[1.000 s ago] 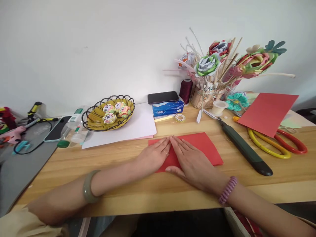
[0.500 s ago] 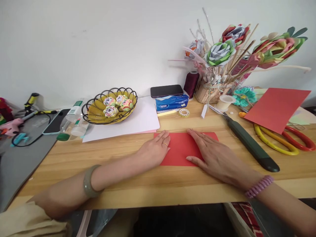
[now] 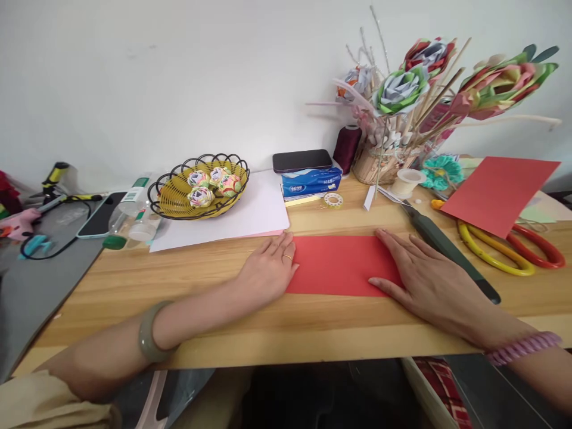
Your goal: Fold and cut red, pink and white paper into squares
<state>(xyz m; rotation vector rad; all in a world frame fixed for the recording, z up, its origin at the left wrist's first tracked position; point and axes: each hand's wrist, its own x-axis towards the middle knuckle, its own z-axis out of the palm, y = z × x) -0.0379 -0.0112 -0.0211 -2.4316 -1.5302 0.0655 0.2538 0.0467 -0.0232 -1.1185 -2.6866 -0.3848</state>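
While both palms lie flat, fingers together, my left hand (image 3: 268,271) and right hand (image 3: 429,280) press opposite ends of the folded red paper (image 3: 339,265) on the wooden table (image 3: 201,298) — likely to hold its crease down — just beside the dark craft knife (image 3: 447,247).

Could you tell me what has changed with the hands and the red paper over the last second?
The left hand and right hand, first meeting at the middle of the folded red paper, slid apart to its opposite ends, pressing flat. Nothing was picked up or released. The paper stays on the wooden table.
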